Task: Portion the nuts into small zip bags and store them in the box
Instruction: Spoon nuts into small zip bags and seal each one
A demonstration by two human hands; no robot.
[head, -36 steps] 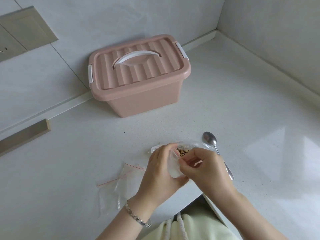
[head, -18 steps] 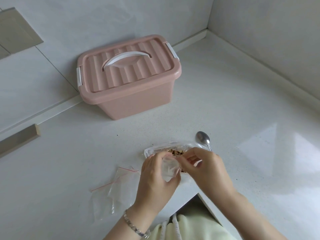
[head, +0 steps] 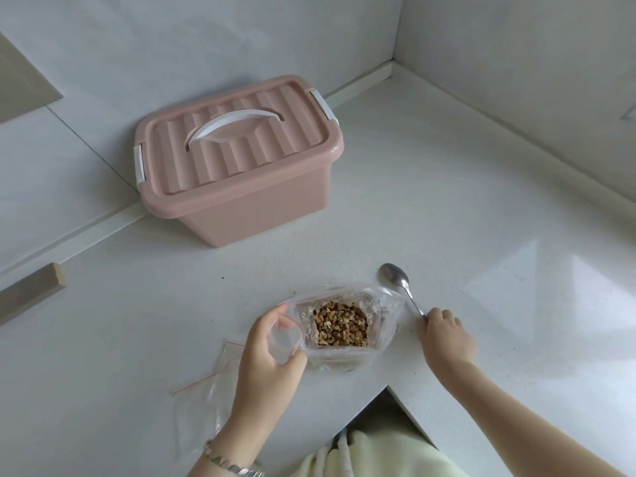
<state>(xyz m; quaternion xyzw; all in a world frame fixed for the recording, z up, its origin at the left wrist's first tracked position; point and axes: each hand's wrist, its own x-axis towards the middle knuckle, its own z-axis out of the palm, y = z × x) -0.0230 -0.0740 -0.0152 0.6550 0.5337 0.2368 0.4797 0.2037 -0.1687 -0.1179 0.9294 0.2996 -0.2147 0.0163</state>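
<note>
Head view: left fingers point(head: 272, 315) hold empty zip bag point(head: 284, 340), right fingers point(head: 444, 317) grip spoon point(head: 395, 280) beside open nut bag point(head: 383, 306).

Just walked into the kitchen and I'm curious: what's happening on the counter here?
A person is portioning nuts. Their left hand holds a small zip bag open beside the large bag of nuts, which stands open on the counter. Their right hand grips the handle end of the spoon, whose bowl lies on the counter. The small bag looks empty. Spare zip bags lie to the left; the pink box behind has its lid on.
</note>
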